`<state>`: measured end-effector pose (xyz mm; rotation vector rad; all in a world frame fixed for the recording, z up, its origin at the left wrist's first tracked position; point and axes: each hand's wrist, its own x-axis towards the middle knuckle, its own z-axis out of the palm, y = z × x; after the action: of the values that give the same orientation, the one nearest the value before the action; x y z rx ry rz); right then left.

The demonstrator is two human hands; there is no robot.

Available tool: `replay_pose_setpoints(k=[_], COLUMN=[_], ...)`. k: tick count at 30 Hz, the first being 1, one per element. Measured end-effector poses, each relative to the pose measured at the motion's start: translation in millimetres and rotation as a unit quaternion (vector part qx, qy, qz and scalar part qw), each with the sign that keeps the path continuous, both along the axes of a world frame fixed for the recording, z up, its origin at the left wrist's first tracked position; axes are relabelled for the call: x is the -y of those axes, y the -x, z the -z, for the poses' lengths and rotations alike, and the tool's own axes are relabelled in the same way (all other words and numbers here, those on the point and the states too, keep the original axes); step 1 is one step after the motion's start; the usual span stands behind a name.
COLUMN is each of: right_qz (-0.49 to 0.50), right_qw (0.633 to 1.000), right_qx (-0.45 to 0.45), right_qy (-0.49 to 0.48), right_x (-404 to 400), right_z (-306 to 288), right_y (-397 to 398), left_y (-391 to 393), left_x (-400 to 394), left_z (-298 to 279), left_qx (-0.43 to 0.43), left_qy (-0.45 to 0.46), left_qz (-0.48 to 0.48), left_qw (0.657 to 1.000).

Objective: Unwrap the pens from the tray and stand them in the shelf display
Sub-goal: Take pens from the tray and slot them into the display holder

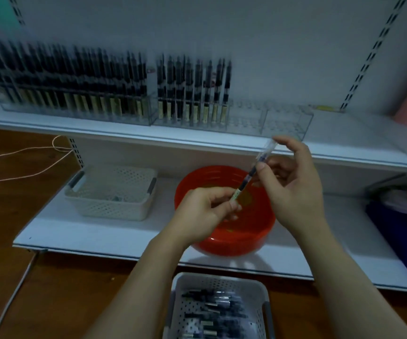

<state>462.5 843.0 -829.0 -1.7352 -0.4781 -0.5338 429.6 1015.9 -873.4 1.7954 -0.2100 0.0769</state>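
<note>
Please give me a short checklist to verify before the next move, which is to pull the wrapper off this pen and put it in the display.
1. Left hand pinches the pen at its lower end: ok.
2. Right hand pinches the clear wrapper at the top: ok.
3. Wrapper fully off: not ok.
4. Red bowl lies under the hands: ok.
5. Free slots at the right of the clear display: ok.
6. Pen tip direction: cannot tell.

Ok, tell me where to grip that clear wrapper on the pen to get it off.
Pinch the wrapper's loose upper end, beyond the pen, coming from above right. The pen slants up to the right, the left hand grips its lower, labelled end, and the right hand is already at the top, so pulling along the pen's axis looks easiest.
</note>
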Motion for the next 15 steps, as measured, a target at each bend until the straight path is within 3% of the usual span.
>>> replay_pose_setpoints(k=[5,10,15], right_qz=[0.022,0.045,0.093], right_qw=[0.997,0.987,0.984], right_qx=[0.075,0.132,0.149], right_qy=[-0.021,-0.074,-0.039], right_x=[-17,-33,-53], right_z=[-56,-107,-133], right_y=[-16,-31,-66], left_y=[-11,-17,-38], left_x=[-3,-7,-16], left_z=[-44,-74,-85], left_qx=[0.123,0.211,0.263], left_qy=[-0.034,-0.122,-0.255], left_qz=[-0.113,-0.253,-0.286], left_qw=[0.985,0.936,0.885])
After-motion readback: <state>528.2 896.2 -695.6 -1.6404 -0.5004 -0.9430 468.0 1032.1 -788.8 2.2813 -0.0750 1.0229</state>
